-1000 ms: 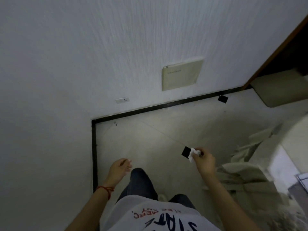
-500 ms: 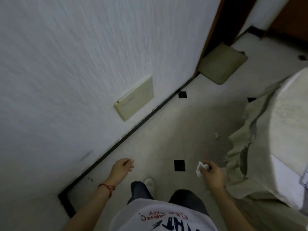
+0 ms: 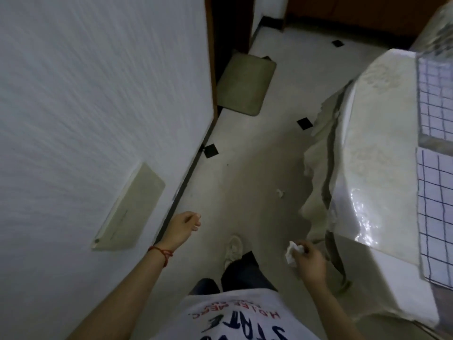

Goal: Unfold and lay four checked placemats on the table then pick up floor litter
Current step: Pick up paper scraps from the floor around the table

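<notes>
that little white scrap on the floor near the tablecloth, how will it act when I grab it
The white scrap looks crumpled like the wad in your right hand, so probably light and soft, crushing when pinched. It may skid on the smooth floor if nudged.

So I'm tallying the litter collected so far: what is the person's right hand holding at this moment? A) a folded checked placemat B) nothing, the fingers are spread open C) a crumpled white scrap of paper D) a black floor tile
C: the right hand pinches a crumpled white paper scrap at its fingertips, while another small white scrap lies on the floor ahead.
</notes>
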A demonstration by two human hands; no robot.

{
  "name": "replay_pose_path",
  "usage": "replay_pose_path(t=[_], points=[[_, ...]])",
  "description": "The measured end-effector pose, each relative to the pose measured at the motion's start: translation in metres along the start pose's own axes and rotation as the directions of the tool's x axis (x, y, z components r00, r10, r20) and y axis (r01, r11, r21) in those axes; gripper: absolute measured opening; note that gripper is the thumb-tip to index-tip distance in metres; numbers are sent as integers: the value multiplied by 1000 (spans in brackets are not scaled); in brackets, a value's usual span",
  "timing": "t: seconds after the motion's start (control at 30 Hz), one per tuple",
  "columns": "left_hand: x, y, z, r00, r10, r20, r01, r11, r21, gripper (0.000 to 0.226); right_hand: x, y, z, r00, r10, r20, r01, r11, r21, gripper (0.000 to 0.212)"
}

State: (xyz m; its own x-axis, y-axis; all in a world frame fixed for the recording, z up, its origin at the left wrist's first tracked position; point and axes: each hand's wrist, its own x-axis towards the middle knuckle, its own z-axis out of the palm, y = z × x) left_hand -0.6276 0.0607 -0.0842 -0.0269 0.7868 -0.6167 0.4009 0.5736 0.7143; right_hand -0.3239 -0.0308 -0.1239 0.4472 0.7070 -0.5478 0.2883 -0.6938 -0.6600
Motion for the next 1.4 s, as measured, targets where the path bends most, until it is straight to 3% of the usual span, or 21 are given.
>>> replay_pose_path(t=[0.37,0.57,0.7,0.83,1.0,1.07,1.2,1.4], points=[[127,93,-13,995,-58,86,47,992,119,22,118,-151,29,1000,-5,-15,6,996,93,30],[224,151,-8,961,-77,266,-2,959,285,26,165,-179,41,975,171,-140,-134,961,243,32],[305,188,1,917,-102,385,-65,914,400,23,204,-178,65,906,357,-227,-276,905,323,31],[379,213,25,877,-107,469,-154,861,485,21,249,-169,95,841,475,-258,-356,846,396,34],[454,201,81,816,-110,567,-269,795,543,19,307,-139,128,816,517,-258,-393,824,407,18],[482,184,112,790,-100,604,-322,771,550,20,337,-117,142,799,539,-268,-419,818,395,8],[536,135,182,747,-59,663,-420,730,539,23,397,-57,172,757,605,-247,-462,763,452,21],[609,25,282,717,-3,697,-534,641,551,28,470,48,214,685,654,-321,-405,708,579,20]])
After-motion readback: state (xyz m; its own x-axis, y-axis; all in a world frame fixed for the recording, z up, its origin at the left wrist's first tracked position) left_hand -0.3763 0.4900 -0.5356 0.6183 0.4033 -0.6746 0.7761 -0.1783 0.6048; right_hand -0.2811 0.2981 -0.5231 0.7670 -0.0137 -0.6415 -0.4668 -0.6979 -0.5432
